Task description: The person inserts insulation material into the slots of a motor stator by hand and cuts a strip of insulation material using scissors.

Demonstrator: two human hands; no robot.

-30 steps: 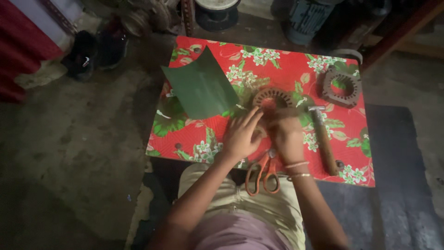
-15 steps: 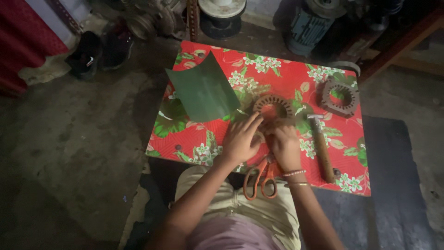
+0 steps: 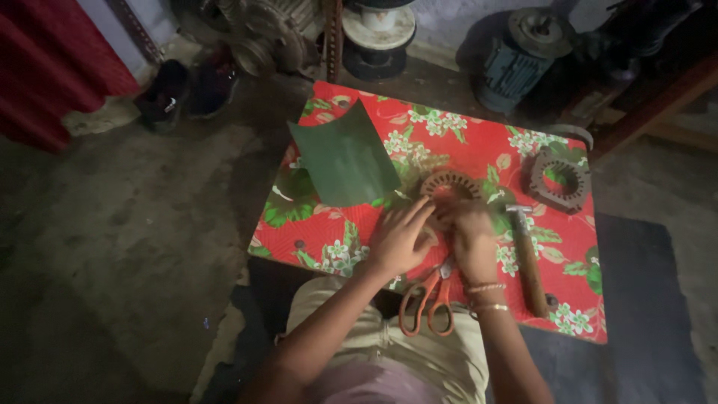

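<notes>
Seated at a low table covered in a red floral-print cloth, you worked with both hands just below a round, slotted rusty metal ring that lay flat near the table's middle. Your left hand rested palm down, its fingers spread and reaching toward the ring's lower edge; your right hand lay just beside it, fingers curled under, though what they pinched could not be made out. Orange-handled scissors lay at the table's near edge between your wrists. A wooden-handled hammer lay to the right of your right hand. A curled dark green sheet stood at the left, a second slotted metal ring at the far right.
</notes>
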